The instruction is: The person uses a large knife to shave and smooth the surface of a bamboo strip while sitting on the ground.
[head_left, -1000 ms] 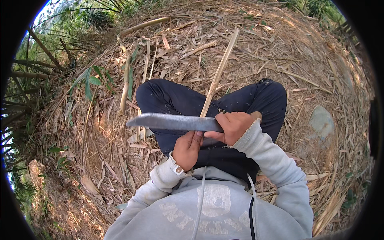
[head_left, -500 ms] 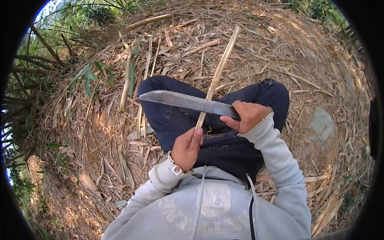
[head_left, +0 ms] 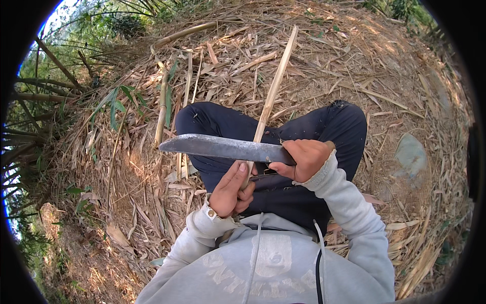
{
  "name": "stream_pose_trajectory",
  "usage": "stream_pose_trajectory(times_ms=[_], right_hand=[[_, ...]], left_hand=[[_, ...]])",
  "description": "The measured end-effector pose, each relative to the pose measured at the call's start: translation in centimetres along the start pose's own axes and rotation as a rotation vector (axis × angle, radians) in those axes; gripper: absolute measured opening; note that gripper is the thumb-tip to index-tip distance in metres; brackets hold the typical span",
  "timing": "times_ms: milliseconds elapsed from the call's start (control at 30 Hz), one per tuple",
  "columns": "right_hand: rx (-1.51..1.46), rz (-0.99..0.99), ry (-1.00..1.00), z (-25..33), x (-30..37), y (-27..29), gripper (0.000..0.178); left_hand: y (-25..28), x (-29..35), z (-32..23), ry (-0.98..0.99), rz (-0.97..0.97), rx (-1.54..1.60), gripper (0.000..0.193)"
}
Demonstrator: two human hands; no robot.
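A long, pale bamboo strip (head_left: 276, 83) slants away from me between my knees. Its near end is pinched between the thumb and fingers of my left hand (head_left: 234, 189). My right hand (head_left: 307, 158) is wrapped round the handle end of a machete (head_left: 217, 147), with the thumb along the lower side of the blade. The broad grey blade lies crosswise over the strip, just beyond my left fingertips, its tip pointing left. Most of the handle is hidden in my right fist; a bit of it shows past the fingers.
My crossed legs in dark trousers (head_left: 334, 124) lie under the work. Dry leaves and split pieces cover the ground (head_left: 136, 202). A bamboo pole (head_left: 162, 109) lies at the left, near green leaves (head_left: 114, 104). A flat greyish patch (head_left: 410, 154) shows at the right. Bamboo stems (head_left: 58, 63) stand far left.
The machete has moved nearer to me and slightly left along the strip, and lies more level. My left hand has turned, with more fingers showing curled under the strip.
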State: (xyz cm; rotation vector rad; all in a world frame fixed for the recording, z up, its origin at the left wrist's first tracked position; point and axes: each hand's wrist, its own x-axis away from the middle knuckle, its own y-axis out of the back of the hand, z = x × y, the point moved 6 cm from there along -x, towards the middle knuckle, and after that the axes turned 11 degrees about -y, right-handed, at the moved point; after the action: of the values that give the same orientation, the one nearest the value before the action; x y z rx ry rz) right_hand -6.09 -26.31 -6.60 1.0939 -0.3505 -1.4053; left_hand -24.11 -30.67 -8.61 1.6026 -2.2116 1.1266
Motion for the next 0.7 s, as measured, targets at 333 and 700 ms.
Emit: stream_pose_trajectory(times_ms=[333, 700], right_hand=[[0.018, -0.008, -0.019, 0.0, -0.3, -0.3, 0.058], [0.064, -0.073, -0.149, -3.2, -2.0, 1.5, 0.051]], left_hand=[[0.7, 0.0, 0.5, 0.044, 0.095, 0.163, 0.034], [1.0, 1.4, 1.4, 0.070, 0.097, 0.254, 0.032]])
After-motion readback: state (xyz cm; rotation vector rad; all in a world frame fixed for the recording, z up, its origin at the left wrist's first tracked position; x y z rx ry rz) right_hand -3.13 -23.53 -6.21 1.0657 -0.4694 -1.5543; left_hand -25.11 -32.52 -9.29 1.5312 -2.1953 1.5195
